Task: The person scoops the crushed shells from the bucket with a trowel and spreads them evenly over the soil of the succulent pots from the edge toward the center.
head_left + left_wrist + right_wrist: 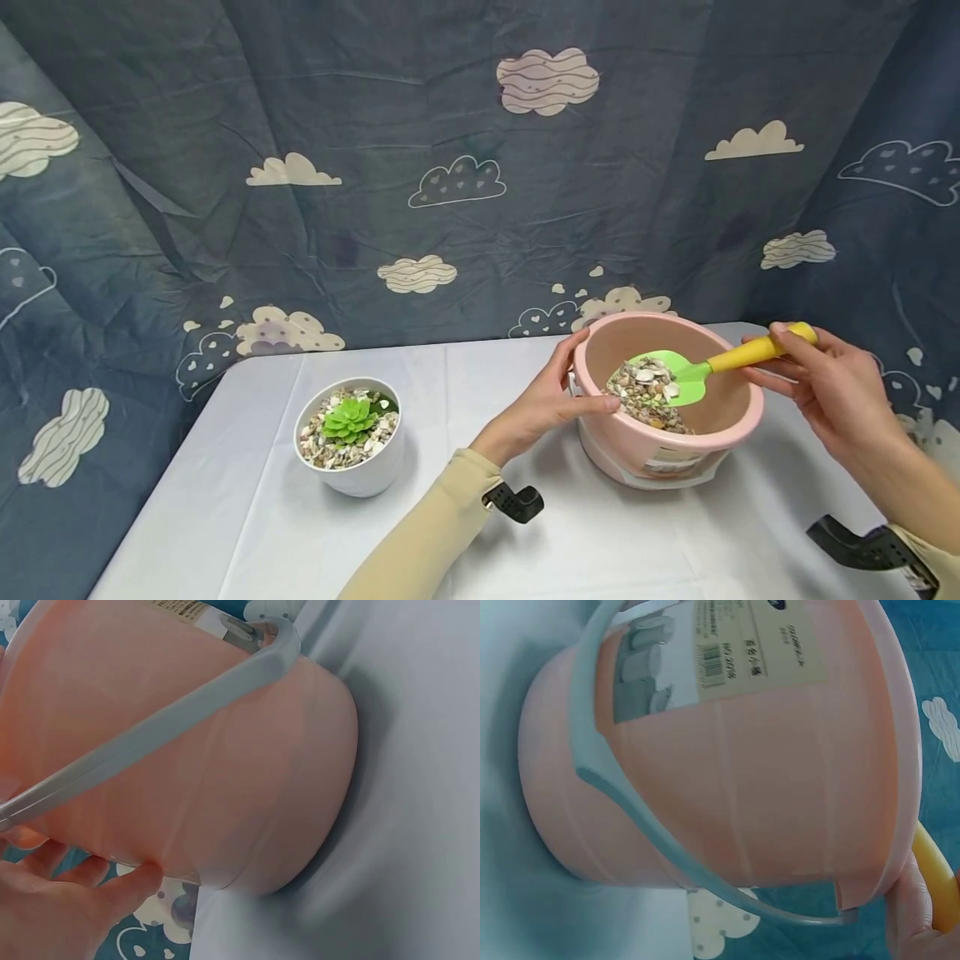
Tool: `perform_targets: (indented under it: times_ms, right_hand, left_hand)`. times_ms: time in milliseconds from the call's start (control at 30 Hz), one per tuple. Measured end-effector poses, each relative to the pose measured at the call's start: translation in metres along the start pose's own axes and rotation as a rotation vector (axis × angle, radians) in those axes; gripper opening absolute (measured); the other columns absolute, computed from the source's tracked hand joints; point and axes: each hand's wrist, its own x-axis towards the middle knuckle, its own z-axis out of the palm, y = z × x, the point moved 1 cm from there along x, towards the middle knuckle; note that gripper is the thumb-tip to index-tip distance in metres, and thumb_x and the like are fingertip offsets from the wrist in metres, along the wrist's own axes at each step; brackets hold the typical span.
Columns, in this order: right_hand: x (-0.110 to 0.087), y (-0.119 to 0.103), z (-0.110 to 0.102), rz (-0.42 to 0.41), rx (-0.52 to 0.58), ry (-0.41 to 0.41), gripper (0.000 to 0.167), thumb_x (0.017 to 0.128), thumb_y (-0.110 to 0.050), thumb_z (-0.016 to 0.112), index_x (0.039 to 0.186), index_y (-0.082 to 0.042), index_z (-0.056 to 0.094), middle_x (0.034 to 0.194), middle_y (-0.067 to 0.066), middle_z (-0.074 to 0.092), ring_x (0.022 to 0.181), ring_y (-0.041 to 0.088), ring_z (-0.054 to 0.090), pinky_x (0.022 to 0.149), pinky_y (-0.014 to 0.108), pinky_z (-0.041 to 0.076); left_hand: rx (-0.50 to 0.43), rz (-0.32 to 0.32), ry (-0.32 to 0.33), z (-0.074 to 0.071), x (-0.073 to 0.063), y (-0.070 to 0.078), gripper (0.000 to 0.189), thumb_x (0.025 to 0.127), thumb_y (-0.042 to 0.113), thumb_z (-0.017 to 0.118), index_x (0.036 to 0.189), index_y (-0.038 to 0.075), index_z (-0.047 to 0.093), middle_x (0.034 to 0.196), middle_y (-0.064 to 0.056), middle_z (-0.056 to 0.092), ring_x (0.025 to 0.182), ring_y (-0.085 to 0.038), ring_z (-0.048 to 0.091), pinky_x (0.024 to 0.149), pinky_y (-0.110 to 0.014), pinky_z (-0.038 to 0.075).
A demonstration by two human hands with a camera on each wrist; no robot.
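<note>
In the head view a pink bucket (697,437) stands tilted toward me on the right of the table, with a gravel and shell mix (645,408) inside. My left hand (536,408) holds its left side, thumb at the near rim and fingers farther round. The left wrist view shows fingers (135,889) against the outer wall. My right hand (840,387) grips the yellow handle of a toy trowel (738,357). Its green blade lies inside the bucket, at the mix. In the right wrist view the bucket's wall hides the blade.
A white pot (375,475) with a green succulent (350,419) among pebbles stands on the left of the white-covered table (255,492). A grey bucket handle (150,739) hangs down along the bucket's outside. Behind the table hangs a dark cloth (360,100) with cloud prints.
</note>
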Motion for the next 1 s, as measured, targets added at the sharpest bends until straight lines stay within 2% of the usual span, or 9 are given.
perform_targets:
  times_ms: [167, 400, 600, 800, 900, 1000]
  right_hand:
    - [-0.003, 0.002, 0.002, -0.052, 0.049, 0.022, 0.037, 0.092, -0.016, 0.069, 0.12, -0.005, 0.046, 0.098, 0.001, 0.073, 0.082, 0.018, 0.073, 0.063, 0.034, 0.056]
    - [-0.005, 0.001, 0.003, -0.084, 0.09, 0.058, 0.03, 0.092, -0.014, 0.069, 0.117, -0.008, 0.054, 0.1, 0.002, 0.072, 0.086, 0.015, 0.072, 0.064, 0.033, 0.056]
    - [-0.005, 0.0, 0.009, -0.09, 0.13, 0.065, 0.026, 0.091, -0.013, 0.069, 0.114, -0.008, 0.058, 0.101, 0.004, 0.072, 0.088, 0.016, 0.072, 0.065, 0.034, 0.057]
    - [-0.007, -0.002, 0.016, -0.064, 0.201, 0.003, 0.021, 0.094, -0.01, 0.065, 0.113, -0.006, 0.06, 0.102, 0.008, 0.073, 0.092, 0.019, 0.071, 0.067, 0.036, 0.056]
    - [-0.008, -0.001, 0.021, -0.056, 0.214, -0.026, 0.02, 0.095, -0.01, 0.063, 0.115, -0.005, 0.06, 0.103, 0.008, 0.072, 0.094, 0.02, 0.071, 0.068, 0.037, 0.056]
    - [-0.009, 0.001, 0.026, -0.049, 0.218, -0.043, 0.021, 0.096, -0.01, 0.063, 0.116, -0.005, 0.059, 0.105, 0.008, 0.072, 0.095, 0.02, 0.071, 0.069, 0.037, 0.056]
  left_hand:
    - [0.053, 0.009, 0.01, -0.001, -0.002, 0.003, 0.093, 0.079, 0.022, 0.082, 0.152, 0.04, 0.027, 0.152, 0.021, 0.03, 0.142, -0.007, 0.02, 0.112, -0.041, 0.023]
    - [0.12, 0.043, 0.004, -0.003, -0.007, 0.008, 0.09, 0.081, 0.025, 0.081, 0.153, 0.033, 0.028, 0.152, 0.015, 0.034, 0.136, -0.006, 0.032, 0.11, -0.038, 0.027]
    - [0.128, 0.045, -0.013, -0.008, -0.011, 0.01, 0.089, 0.081, 0.024, 0.081, 0.153, 0.032, 0.03, 0.149, 0.012, 0.037, 0.13, -0.009, 0.041, 0.1, -0.032, 0.04]
    - [0.174, 0.057, -0.009, -0.018, -0.018, 0.013, 0.087, 0.082, 0.024, 0.08, 0.153, 0.03, 0.031, 0.149, 0.012, 0.037, 0.134, -0.01, 0.039, 0.105, -0.043, 0.037]
    - [0.189, 0.055, 0.006, -0.024, -0.023, 0.016, 0.088, 0.082, 0.025, 0.081, 0.153, 0.032, 0.029, 0.152, 0.009, 0.034, 0.138, -0.014, 0.036, 0.107, -0.042, 0.036]
    - [0.207, 0.061, 0.016, -0.029, -0.029, 0.019, 0.09, 0.081, 0.026, 0.082, 0.152, 0.035, 0.028, 0.153, 0.008, 0.033, 0.139, -0.013, 0.034, 0.108, -0.042, 0.034]
